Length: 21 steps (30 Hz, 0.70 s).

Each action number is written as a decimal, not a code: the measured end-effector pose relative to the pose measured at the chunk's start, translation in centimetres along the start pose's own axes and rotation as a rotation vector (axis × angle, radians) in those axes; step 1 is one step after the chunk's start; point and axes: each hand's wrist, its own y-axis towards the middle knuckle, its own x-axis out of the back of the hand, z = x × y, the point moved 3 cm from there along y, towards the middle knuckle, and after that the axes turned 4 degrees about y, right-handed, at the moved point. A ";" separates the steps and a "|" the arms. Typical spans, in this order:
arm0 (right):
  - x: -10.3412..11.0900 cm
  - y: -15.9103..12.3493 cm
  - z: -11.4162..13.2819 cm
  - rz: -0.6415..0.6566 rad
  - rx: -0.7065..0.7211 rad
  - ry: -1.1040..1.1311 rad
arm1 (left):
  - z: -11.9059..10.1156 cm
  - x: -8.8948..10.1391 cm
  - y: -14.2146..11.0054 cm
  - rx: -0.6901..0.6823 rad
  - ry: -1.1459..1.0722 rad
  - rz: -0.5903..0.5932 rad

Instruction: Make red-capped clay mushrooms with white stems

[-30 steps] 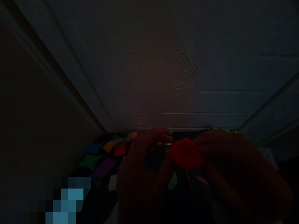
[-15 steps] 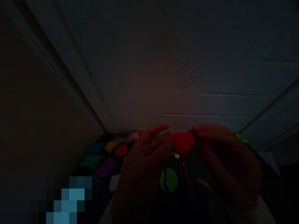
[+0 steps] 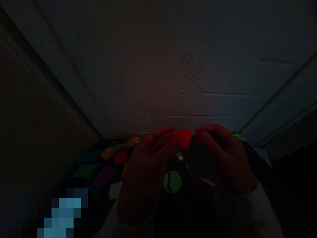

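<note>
In the head view, your left hand pinches the red piece above the dark surface; your right hand, fingers loosely curled, holds nothing visible; it looks light and soft, so grip its rim gently.

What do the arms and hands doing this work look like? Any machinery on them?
No machinery shows: the left hand and right hand are a person's, bare, with no gloves, cables or markings visible. The arms wear pale, loose-looking sleeves reaching about to the wrists. It is too dark to tell their exact colour or fabric.
</note>
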 end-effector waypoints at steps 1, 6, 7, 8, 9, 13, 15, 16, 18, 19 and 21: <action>0.3 0.0 -0.8 -0.002 -0.004 -0.200 | -0.1 0.1 0.2 -0.006 -0.039 -0.012; -0.5 -2.8 -7.3 0.368 -0.203 -0.717 | -1.1 0.3 0.2 -0.044 -0.095 -0.043; -0.8 -3.7 -8.6 0.413 -0.246 -0.769 | -1.4 0.2 0.1 -0.048 -0.084 -0.040; -1.1 -4.5 -9.8 0.448 -0.288 -0.816 | -1.7 0.1 -0.1 -0.050 -0.079 -0.037; -1.5 -5.2 -10.8 0.479 -0.326 -0.855 | -1.9 0.0 -0.2 -0.046 -0.082 -0.038; -2.7 -6.4 -13.2 0.520 -0.441 -0.924 | -2.3 -0.2 -0.5 -0.006 -0.119 -0.070; -2.8 -6.3 -13.5 0.509 -0.457 -0.911 | -2.2 -0.1 -0.5 0.009 -0.173 -0.056; -2.7 -6.1 -13.4 0.501 -0.449 -0.890 | -2.1 -0.1 -0.6 0.008 -0.208 -0.032; -2.0 -5.7 -12.8 0.469 -0.403 -0.826 | -2.0 -0.1 -0.8 0.008 -0.260 0.031; -1.5 -5.4 -12.2 0.449 -0.369 -0.787 | -2.0 -0.1 -0.9 0.010 -0.272 0.062; -0.2 -4.9 -10.2 0.393 -0.273 -0.709 | -2.0 -0.2 -1.3 0.031 -0.280 0.096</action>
